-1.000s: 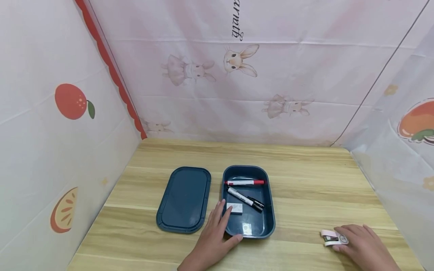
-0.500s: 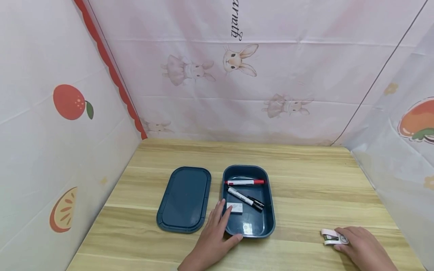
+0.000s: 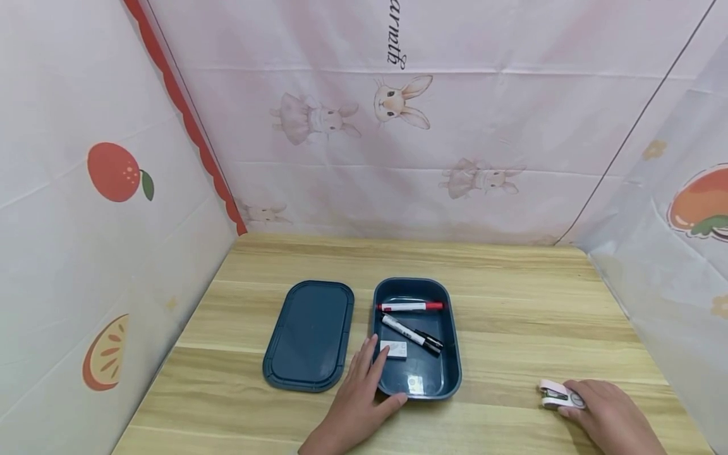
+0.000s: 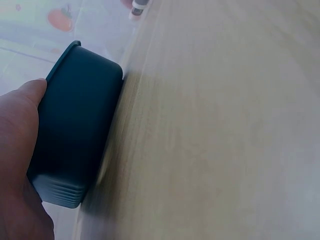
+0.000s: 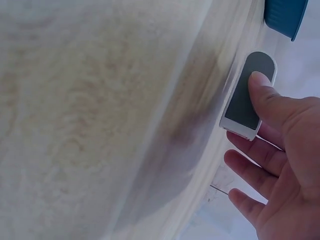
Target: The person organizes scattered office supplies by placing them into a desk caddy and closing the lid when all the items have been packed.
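In the head view my left hand (image 3: 355,398) rests on the near left corner of a dark blue plastic box (image 3: 455,341). Its fingers lie fairly straight over the left rim, and the thumb touches the near rim. Inside the box lie a red-capped marker (image 3: 411,306), a black-capped marker (image 3: 402,327) and a small white printed block (image 3: 396,350), partly behind a fingertip. Off to the right, my right hand (image 3: 611,414) pinches a small pale pink and white stapler (image 3: 560,394). The right wrist view shows the thumb on the stapler's grey underside (image 5: 245,100), fingers on the other side.
A flat dark blue lid (image 3: 309,335) lies on the wooden table (image 3: 506,303), left of the box. Printed cloth walls (image 3: 500,120) stand behind the table and along both sides. Bare tabletop separates the box from the stapler.
My right hand has tilted the stapler slightly and shifted very little. The left hand, the box, its contents and the lid look unmoved.
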Demonstrator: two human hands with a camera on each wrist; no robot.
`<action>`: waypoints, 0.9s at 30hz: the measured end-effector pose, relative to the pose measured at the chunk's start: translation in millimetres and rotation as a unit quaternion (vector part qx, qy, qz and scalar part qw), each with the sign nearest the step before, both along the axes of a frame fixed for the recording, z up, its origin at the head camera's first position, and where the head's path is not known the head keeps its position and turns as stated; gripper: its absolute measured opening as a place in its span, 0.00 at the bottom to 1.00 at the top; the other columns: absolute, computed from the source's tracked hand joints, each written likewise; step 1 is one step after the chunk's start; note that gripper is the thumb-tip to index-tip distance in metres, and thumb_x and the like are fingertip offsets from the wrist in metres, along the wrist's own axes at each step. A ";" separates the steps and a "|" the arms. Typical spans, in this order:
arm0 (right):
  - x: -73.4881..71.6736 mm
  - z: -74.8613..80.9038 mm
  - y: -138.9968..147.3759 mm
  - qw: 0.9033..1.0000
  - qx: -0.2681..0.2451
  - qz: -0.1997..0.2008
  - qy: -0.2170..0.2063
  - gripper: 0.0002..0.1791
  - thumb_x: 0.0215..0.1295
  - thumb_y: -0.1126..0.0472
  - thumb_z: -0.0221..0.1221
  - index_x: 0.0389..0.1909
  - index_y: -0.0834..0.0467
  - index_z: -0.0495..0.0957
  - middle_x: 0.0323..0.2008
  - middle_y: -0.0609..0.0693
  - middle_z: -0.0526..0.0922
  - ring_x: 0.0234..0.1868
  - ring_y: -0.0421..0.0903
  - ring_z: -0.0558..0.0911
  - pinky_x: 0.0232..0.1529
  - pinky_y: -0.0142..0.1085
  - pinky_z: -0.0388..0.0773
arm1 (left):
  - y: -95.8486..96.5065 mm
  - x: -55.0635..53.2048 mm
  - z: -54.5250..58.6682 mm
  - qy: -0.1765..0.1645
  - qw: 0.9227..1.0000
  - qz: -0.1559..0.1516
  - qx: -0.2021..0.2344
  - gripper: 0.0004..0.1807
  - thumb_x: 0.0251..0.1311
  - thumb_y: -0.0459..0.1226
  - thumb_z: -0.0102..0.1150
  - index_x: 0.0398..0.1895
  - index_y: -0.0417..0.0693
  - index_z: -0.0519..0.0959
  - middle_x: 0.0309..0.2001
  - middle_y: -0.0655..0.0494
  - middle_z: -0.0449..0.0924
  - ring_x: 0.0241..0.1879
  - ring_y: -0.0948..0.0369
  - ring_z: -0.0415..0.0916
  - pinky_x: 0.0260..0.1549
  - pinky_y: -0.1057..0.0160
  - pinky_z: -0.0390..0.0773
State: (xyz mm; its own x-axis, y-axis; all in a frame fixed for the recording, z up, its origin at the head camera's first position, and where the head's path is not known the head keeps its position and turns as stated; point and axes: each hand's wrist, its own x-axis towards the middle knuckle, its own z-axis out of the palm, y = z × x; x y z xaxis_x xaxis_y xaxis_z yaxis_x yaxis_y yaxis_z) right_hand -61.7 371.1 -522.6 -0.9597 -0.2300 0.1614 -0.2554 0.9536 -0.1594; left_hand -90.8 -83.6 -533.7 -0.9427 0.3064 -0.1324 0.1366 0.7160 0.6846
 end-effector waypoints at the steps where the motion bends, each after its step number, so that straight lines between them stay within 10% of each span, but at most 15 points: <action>1: -0.5 0.9 -0.7 1.000 0.000 -0.002 0.001 0.26 0.49 0.50 0.77 0.47 0.59 0.84 0.41 0.50 0.87 0.44 0.55 0.84 0.48 0.54 0.76 | -0.2 0.1 0.2 0.000 1.000 0.000 0.000 0.49 0.61 0.71 0.51 0.81 0.72 0.47 0.81 0.72 0.24 0.82 0.51 0.31 0.72 0.30 0.49; 20: -16.2 17.6 -29.6 0.994 -0.015 0.021 0.102 0.24 0.42 0.55 0.79 0.42 0.55 0.84 0.33 0.41 0.84 0.34 0.44 0.78 0.41 0.41 0.69 | -1.9 0.7 0.1 0.000 1.000 -0.006 -0.003 0.48 0.61 0.72 0.50 0.81 0.74 0.47 0.81 0.74 0.24 0.81 0.51 0.32 0.70 0.30 0.51; 27: -23.1 37.1 -56.5 0.997 -0.045 0.001 0.059 0.23 0.51 0.54 0.75 0.46 0.60 0.83 0.40 0.53 0.87 0.47 0.60 0.83 0.64 0.61 0.60 | -0.9 0.8 1.2 0.002 1.000 -0.006 -0.001 0.48 0.61 0.72 0.49 0.81 0.73 0.47 0.81 0.73 0.24 0.82 0.53 0.31 0.72 0.32 0.50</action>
State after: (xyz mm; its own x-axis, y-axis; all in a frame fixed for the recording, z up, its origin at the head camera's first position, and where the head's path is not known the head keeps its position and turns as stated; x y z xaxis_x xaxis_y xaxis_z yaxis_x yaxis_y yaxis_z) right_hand -84.8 314.7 -485.5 -0.9325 -0.2116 0.2926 -0.2794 0.9361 -0.2137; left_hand -90.0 -84.5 -532.4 -0.9396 0.3165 -0.1302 0.1468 0.7163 0.6822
